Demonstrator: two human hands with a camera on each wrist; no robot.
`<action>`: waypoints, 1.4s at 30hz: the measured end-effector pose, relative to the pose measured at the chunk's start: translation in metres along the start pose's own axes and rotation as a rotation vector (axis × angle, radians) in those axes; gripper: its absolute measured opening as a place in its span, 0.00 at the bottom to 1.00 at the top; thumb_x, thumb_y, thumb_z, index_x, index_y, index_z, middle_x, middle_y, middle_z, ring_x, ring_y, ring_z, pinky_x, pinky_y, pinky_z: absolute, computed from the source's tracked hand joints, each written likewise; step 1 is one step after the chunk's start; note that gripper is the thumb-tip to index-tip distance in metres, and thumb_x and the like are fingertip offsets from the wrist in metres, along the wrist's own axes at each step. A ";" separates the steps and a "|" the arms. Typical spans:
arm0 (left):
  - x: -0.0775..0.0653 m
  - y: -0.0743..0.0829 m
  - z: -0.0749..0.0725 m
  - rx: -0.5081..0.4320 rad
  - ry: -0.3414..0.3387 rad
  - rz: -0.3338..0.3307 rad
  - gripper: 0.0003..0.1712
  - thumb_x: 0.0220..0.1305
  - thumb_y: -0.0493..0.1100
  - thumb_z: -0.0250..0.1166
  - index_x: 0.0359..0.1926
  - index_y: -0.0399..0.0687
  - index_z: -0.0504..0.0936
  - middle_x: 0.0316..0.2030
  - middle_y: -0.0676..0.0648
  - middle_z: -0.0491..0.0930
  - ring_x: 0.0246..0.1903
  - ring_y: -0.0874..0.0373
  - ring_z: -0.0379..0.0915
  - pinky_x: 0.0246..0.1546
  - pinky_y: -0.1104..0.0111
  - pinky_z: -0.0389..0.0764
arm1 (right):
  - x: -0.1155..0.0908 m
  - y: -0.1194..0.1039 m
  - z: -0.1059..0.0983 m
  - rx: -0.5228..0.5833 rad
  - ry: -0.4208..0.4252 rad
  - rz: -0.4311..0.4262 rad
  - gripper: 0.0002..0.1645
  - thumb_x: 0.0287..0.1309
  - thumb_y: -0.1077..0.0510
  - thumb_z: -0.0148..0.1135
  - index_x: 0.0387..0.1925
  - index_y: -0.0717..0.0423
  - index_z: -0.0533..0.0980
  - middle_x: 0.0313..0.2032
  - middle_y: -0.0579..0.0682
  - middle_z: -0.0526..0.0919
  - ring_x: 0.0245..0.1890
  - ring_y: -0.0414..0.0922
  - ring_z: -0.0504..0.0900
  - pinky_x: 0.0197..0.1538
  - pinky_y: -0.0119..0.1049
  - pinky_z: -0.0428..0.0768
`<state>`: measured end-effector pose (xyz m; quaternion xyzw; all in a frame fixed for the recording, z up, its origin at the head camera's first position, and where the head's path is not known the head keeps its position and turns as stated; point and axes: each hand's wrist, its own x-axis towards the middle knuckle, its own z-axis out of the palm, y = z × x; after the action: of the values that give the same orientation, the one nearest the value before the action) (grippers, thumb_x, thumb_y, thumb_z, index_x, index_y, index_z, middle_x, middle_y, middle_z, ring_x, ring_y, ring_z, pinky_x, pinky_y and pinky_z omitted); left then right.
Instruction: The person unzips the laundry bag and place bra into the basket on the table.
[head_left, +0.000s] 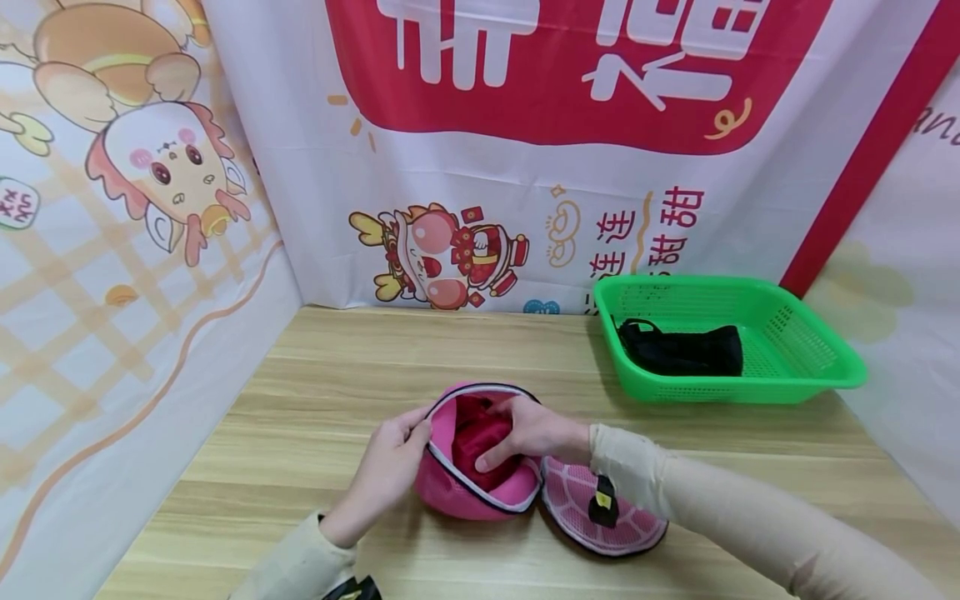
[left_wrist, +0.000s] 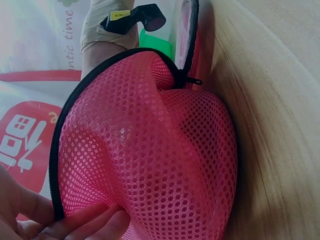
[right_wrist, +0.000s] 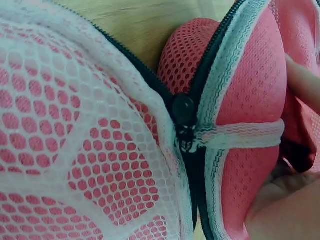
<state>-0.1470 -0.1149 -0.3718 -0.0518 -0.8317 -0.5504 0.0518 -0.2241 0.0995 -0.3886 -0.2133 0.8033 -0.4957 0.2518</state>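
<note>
A pink mesh laundry bag (head_left: 476,502) with a black zip and pale edging stands on the table, its mouth facing up. Its round mesh lid (head_left: 570,508) lies folded back to the right, joined at the zip. My left hand (head_left: 392,458) pinches the bag's left rim; in the left wrist view its fingers press the mesh beside the zip. Inside the bag is a shiny dark red cloth item (head_left: 472,442), its exact kind unclear. My right hand (head_left: 536,429) reaches into the mouth and grips this item, thumb in front; some fingertips are hidden.
On the back right of the wooden table (head_left: 315,367) sits a green plastic basket (head_left: 802,383) holding a black cloth item (head_left: 697,352). Printed cloth hangs (head_left: 300,208) close behind the table and along both sides.
</note>
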 end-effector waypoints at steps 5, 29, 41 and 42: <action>-0.001 0.000 0.000 0.012 0.005 0.016 0.19 0.71 0.34 0.53 0.59 0.34 0.79 0.50 0.44 0.81 0.45 0.56 0.73 0.54 0.57 0.75 | 0.000 -0.001 0.003 0.027 0.022 -0.002 0.28 0.42 0.60 0.81 0.47 0.60 0.80 0.40 0.48 0.83 0.41 0.44 0.79 0.43 0.36 0.81; -0.001 0.001 -0.004 0.008 0.093 -0.044 0.20 0.72 0.36 0.53 0.59 0.32 0.77 0.49 0.40 0.82 0.52 0.50 0.75 0.55 0.55 0.75 | -0.011 -0.016 -0.002 0.089 0.055 -0.034 0.12 0.50 0.66 0.75 0.37 0.61 0.82 0.30 0.51 0.86 0.29 0.39 0.80 0.33 0.32 0.80; 0.000 0.000 -0.004 -0.033 0.086 -0.065 0.20 0.73 0.36 0.52 0.60 0.32 0.76 0.48 0.40 0.82 0.47 0.51 0.78 0.48 0.60 0.81 | -0.023 -0.019 -0.017 0.105 0.095 -0.061 0.11 0.49 0.64 0.76 0.35 0.62 0.83 0.30 0.53 0.86 0.27 0.40 0.80 0.32 0.33 0.79; 0.000 0.000 -0.004 -0.036 0.085 -0.067 0.20 0.73 0.36 0.51 0.60 0.31 0.76 0.48 0.39 0.82 0.47 0.51 0.78 0.48 0.61 0.81 | -0.024 -0.019 -0.019 0.105 0.095 -0.064 0.11 0.49 0.64 0.76 0.35 0.61 0.83 0.30 0.53 0.86 0.27 0.41 0.80 0.32 0.33 0.79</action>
<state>-0.1468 -0.1189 -0.3701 -0.0014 -0.8199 -0.5684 0.0679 -0.2152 0.1187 -0.3602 -0.2014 0.7802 -0.5544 0.2082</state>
